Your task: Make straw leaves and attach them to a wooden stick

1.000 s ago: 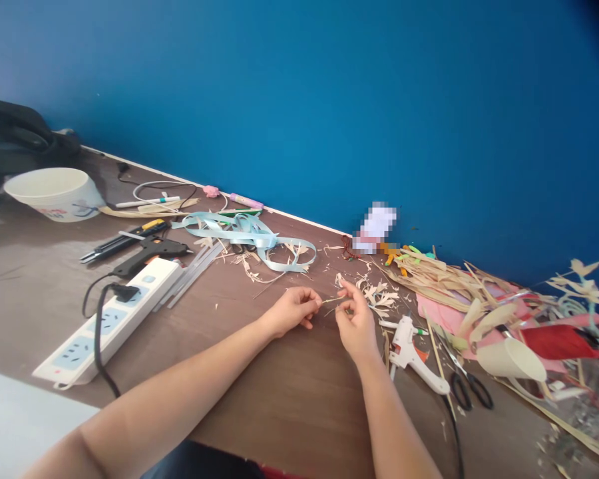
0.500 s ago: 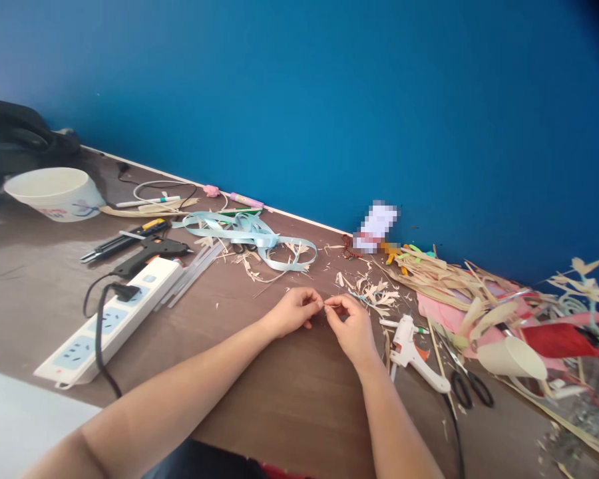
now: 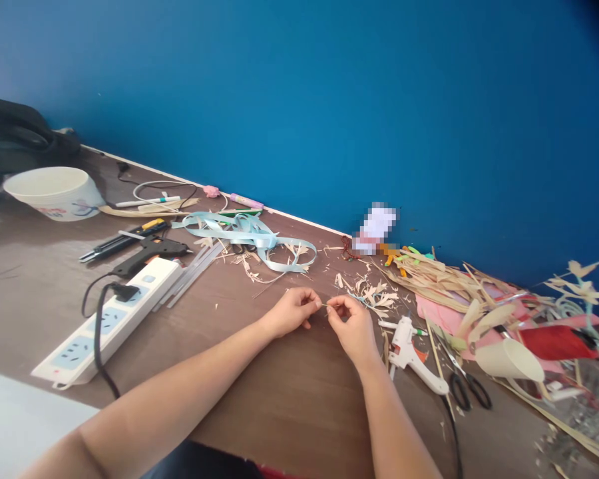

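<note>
Above the middle of the brown table [image 3: 289,406], my left hand [image 3: 295,311] and my right hand [image 3: 348,324] face each other with fingertips pinched. A thin, pale strand [image 3: 324,305] runs across the small gap between them, one end in each pinch. It is too fine to tell its exact kind. Pale husk-like scraps [image 3: 374,294] lie just beyond my right hand. A white glue gun [image 3: 410,352] rests to the right of my right wrist, with black-handled scissors [image 3: 466,386] beside it.
Light blue ribbon [image 3: 267,241] lies loosely coiled behind my hands. To the left are a white power strip [image 3: 114,322], a black glue gun [image 3: 152,253], a box cutter [image 3: 124,241] and a white bucket [image 3: 54,193]. Dried husk strips [image 3: 444,276] are heaped at right against the blue wall [image 3: 299,120].
My fingertips have drawn slightly apart, so more of the thin strand shows between them. My right hand has shifted a little to the right.
</note>
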{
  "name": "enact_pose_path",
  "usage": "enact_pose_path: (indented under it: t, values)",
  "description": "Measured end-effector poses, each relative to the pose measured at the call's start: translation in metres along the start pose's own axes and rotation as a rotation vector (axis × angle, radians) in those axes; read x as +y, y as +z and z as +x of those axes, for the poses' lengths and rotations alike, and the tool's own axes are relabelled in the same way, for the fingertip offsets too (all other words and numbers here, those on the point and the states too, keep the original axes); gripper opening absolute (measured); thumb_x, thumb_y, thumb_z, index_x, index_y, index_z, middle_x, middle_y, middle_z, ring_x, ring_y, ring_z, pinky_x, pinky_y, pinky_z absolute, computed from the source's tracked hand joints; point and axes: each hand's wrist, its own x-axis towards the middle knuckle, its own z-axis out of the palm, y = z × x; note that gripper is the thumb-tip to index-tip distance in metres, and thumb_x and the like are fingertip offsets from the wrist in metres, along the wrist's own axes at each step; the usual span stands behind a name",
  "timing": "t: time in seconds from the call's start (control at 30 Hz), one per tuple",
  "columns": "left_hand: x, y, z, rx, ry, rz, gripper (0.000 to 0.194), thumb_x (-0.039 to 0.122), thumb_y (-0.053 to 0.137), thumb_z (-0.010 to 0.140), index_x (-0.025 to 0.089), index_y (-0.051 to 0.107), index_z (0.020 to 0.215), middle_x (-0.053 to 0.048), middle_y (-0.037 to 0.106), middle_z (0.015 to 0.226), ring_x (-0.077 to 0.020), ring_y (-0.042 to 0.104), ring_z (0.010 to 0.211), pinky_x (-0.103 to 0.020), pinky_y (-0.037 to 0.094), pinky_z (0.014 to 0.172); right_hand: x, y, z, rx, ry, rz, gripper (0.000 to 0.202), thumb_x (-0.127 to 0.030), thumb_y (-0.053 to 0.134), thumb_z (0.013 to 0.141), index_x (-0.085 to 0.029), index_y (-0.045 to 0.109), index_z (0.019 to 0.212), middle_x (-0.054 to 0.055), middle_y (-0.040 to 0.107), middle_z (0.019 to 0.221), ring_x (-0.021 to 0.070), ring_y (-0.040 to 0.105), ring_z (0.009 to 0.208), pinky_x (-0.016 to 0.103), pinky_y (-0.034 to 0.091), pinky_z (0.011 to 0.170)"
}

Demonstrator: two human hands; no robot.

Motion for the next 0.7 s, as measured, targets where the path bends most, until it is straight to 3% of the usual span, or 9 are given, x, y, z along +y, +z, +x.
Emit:
enact_pose_path:
  t: [0.1, 0.17, 0.43, 0.7]
  values:
    - [0.0, 0.0, 0.001, 0.016, -0.013, -0.018, 0.021, 0.033, 0.052, 0.069, 0.012, 0.049, 0.067, 0.005, 0.04, 0.055, -0.004, 0.041, 0.044, -0.018, 0.044, 0.041, 0.0, -0.004, 0.001, 0.082, -0.076, -0.054, 0.026, -0.016, 0.053, 0.068, -0.02, 0.057, 0.094, 0.005, 0.053, 0.09, 0.0166, 0.051, 0.076, 0.032, 0.044, 0.071]
    - [-0.001, -0.001, 0.001, 0.022, -0.014, -0.017, 0.021, 0.033, 0.052, 0.069, 0.012, 0.049, 0.068, 0.005, 0.04, 0.055, -0.0042, 0.041, 0.044, -0.018, 0.045, 0.041, -0.002, -0.006, 0.001, 0.145, -0.137, -0.112, 0.024, -0.015, 0.053, 0.069, -0.021, 0.058, 0.092, 0.006, 0.048, 0.096, 0.0184, 0.049, 0.086, 0.034, 0.041, 0.079]
    - [0.001, 0.001, -0.001, 0.001, 0.002, 0.018, 0.021, 0.033, 0.051, 0.069, 0.012, 0.05, 0.068, 0.004, 0.04, 0.055, -0.0049, 0.04, 0.045, -0.019, 0.044, 0.041, -0.009, -0.006, -0.002, 0.148, -0.245, -0.295, 0.014, -0.016, 0.055, 0.07, -0.022, 0.062, 0.08, 0.006, 0.044, 0.094, 0.0207, 0.043, 0.093, 0.036, 0.038, 0.081]
    - [0.0, 0.002, -0.002, -0.025, 0.003, 0.019, 0.02, 0.032, 0.051, 0.07, 0.012, 0.05, 0.067, 0.004, 0.041, 0.055, -0.0051, 0.041, 0.047, -0.017, 0.044, 0.041, -0.01, -0.005, -0.001, 0.112, -0.27, -0.335, 0.012, -0.013, 0.053, 0.069, -0.022, 0.06, 0.072, 0.005, 0.047, 0.087, 0.0207, 0.044, 0.088, 0.037, 0.039, 0.078]
